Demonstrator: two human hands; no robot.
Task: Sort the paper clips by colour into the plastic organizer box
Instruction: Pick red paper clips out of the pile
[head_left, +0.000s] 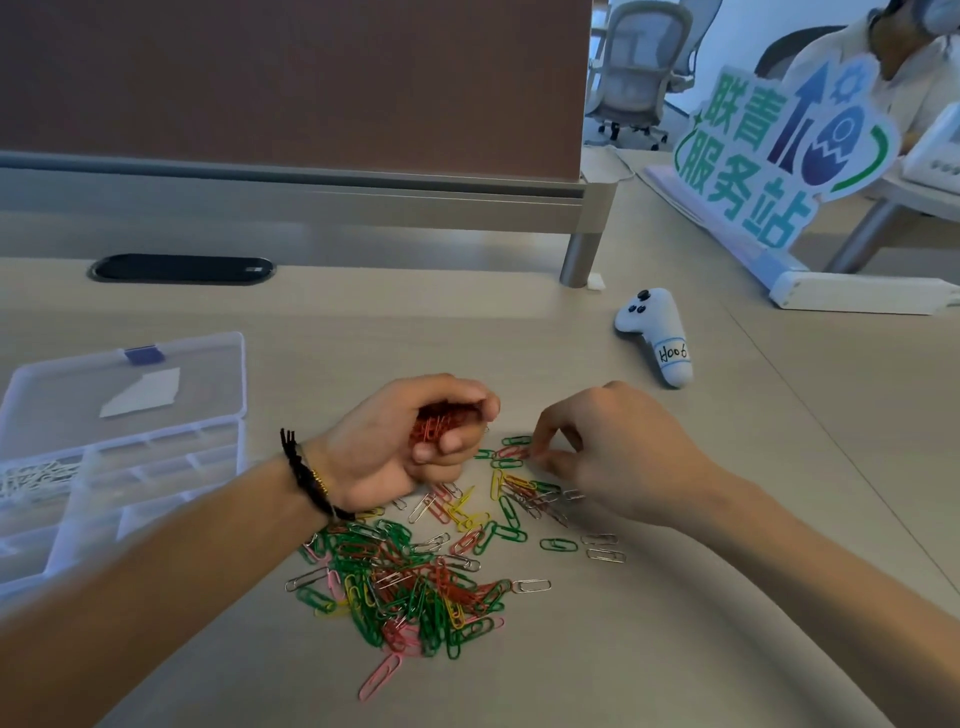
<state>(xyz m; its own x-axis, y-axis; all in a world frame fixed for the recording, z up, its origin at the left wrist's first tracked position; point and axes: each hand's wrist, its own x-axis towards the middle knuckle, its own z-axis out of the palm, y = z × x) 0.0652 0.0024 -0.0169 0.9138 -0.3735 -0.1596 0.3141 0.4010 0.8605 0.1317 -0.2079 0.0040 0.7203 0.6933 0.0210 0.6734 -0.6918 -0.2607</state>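
Observation:
A loose pile of paper clips (410, 587) in green, red, yellow, pink and silver lies on the desk in front of me. My left hand (415, 431) is curled around a bunch of red paper clips (434, 427), just beyond the pile. My right hand (608, 447) reaches down to the scattered clips at the pile's far right, thumb and fingertips pinched at a red clip (522, 453). The clear plastic organizer box (171, 467) sits open at the left, lid folded back, with white clips (36, 475) in one left compartment.
A white hand controller (657, 332) with a label lies beyond my right hand. A green and blue standing sign (769, 156) and a white power strip (862, 293) are at the back right. A partition wall (291, 88) runs along the back. A seated person is at top right.

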